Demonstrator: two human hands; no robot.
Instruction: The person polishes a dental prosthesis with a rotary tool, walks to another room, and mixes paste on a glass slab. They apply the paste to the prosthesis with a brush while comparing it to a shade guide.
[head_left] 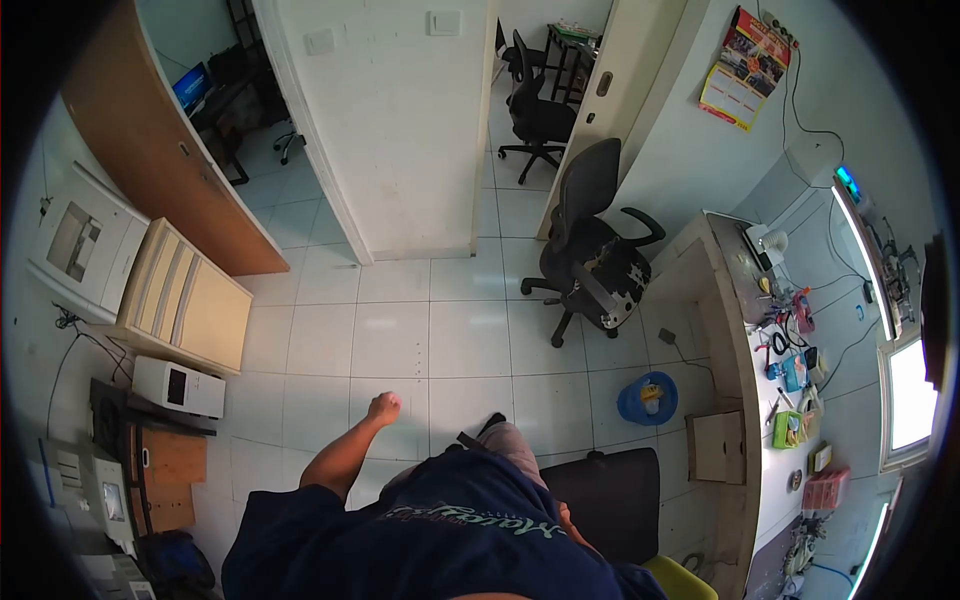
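My left hand is held out in front of my body, over the tiled floor, with its fingers curled closed. A small pale pinkish patch shows at its tip; I cannot make out whether something is inside. Only a sliver of my right hand shows beside my dark blue shirt, close to a black chair. The shirt hides its fingers. One foot in a dark shoe steps forward on the floor.
A worn black office chair stands ahead to the right, near a blue bin. Along the right wall runs a workbench with tools and small boxes. A drawer cabinet and printer line the left. Two doorways open ahead.
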